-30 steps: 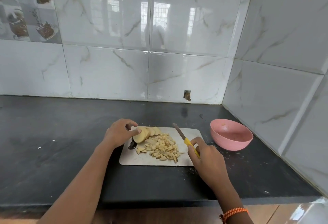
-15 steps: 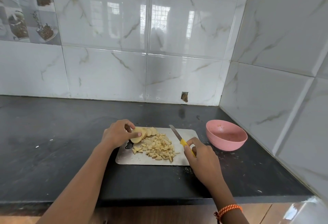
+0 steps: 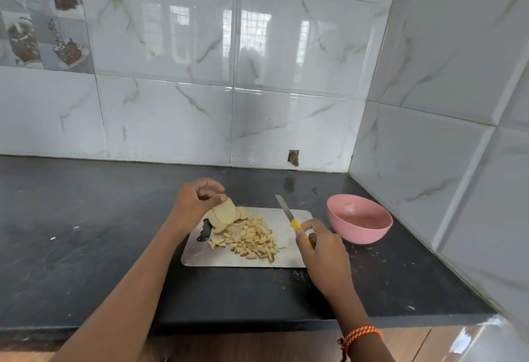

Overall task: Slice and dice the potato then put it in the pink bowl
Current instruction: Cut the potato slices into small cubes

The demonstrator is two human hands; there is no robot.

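The dark stone counter (image 3: 86, 232) runs into a tiled corner, and on it lies the pale rectangular cutting board (image 3: 286, 258), which I take as my marker for everything else. Just off the board's right edge, apart from it, stands the round pink plastic bowl (image 3: 359, 220), holding no potato that I can see, only a few specks.

At the board's far-left corner the left hand (image 3: 194, 207) curls its fingers and pinches the top of a leaning stack of pale round potato slices (image 3: 224, 214). Spread across the board's middle is a heap of small diced potato pieces (image 3: 252, 237). At the board's right edge the right hand (image 3: 323, 250) wraps round the yellow handle of a small steel-bladed knife (image 3: 284, 211), blade pointing away over the board's far-right part, lifted clear of the potato.

The step in hand looks like dicing the remaining slices. To do it well, I would lay the stack flat near the board's middle, tuck the fingertips back, and cut strips, then crosswise, keeping the diced heap pushed aside so nothing rolls off toward the counter.
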